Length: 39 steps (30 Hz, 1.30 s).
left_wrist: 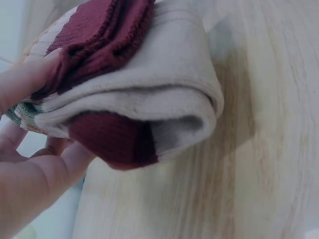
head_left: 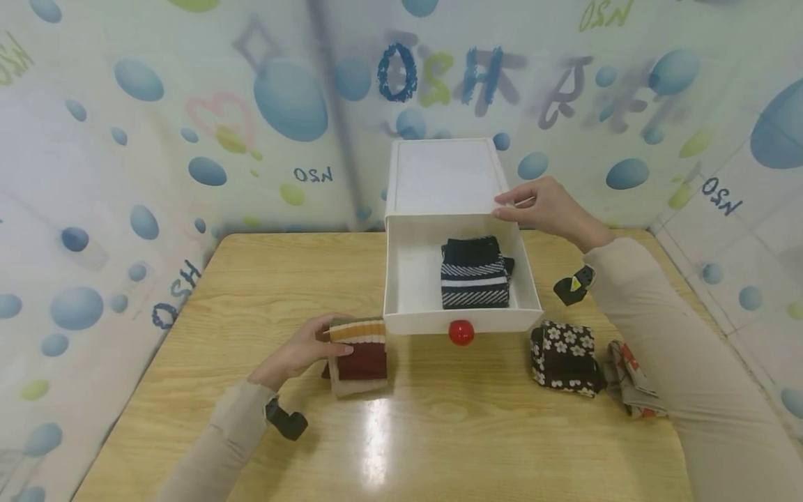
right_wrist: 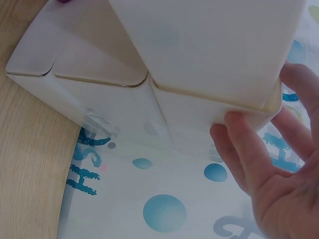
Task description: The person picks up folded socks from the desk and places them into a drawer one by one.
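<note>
- Maroon and beige, the folded sock bundle sits in the left hand, pinched with the thumb on top and other fingers underneath; it looks soft, light and unbreakable, likelier to unfold than to slip.
- Best hold, I judge: across all the folded layers, where these fingers have it, since a single layer could pull loose. Whether it touches the table beneath them, I cannot tell.
- The right hand grips the white box by its front right corner; the wall under those fingers looks stiff, smooth and perhaps slick.
- One box; one open drawer, just bodyward of the right fingertips; one red knob on its front.
- Four bundles: one in the left fingers; one striped bundle between both hands, inside the drawer; one flowered bundle and one grey-and-red bundle, both bodyward of the right fingers.
</note>
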### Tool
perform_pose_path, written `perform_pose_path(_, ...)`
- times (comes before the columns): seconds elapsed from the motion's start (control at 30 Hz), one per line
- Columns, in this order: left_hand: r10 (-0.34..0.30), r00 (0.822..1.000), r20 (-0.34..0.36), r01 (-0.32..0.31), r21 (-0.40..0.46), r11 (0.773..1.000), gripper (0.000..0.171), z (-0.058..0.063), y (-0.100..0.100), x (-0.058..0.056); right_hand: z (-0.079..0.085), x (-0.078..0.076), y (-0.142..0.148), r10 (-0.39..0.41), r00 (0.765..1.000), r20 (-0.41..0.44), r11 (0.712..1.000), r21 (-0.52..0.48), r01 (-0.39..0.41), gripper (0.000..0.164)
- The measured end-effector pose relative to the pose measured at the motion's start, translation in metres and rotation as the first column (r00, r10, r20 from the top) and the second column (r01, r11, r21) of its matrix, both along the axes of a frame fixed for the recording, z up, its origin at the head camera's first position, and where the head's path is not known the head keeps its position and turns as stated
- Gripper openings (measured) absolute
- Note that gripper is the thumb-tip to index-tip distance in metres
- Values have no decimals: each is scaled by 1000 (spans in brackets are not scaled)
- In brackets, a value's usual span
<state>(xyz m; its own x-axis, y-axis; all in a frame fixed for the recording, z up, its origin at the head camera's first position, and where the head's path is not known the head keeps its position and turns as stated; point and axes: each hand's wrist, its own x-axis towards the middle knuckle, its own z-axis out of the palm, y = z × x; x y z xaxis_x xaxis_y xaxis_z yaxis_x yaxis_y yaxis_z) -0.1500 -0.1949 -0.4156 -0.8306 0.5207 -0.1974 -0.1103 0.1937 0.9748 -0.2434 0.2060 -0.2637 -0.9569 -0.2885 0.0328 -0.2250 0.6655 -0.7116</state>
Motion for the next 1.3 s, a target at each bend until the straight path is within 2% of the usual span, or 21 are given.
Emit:
perform_pose_path(0.2,64,998,5,-65,31,997,50,3,-5,3,1,0,0,-1,1000,8,1000,-6,1,46)
perform_pose_path(0.4,137,990,-21,-135,83,987,47,11,-15,6,0,0,0,-1,1000,4,1000,0,1,46)
perform_pose_path(0.7,194,978,-79,-177,181,967,43,35,-32,12,1,1,0,1,1000,-1,1000,8,-1,46)
perform_pose_path(0.97,200,971,-133,-148,325,934,44,66,-35,23,0,1,0,-4,1000,1,1000,12,4,47)
perform_pose_path(1.17,168,965,-201,-73,412,908,44,92,-30,26,-1,-1,1,-1,1000,-3,1000,9,1,47)
perform_pose_path(1.3,135,962,-236,-7,476,879,45,109,-22,29,-1,-1,1,0,1000,-1,1000,9,0,48)
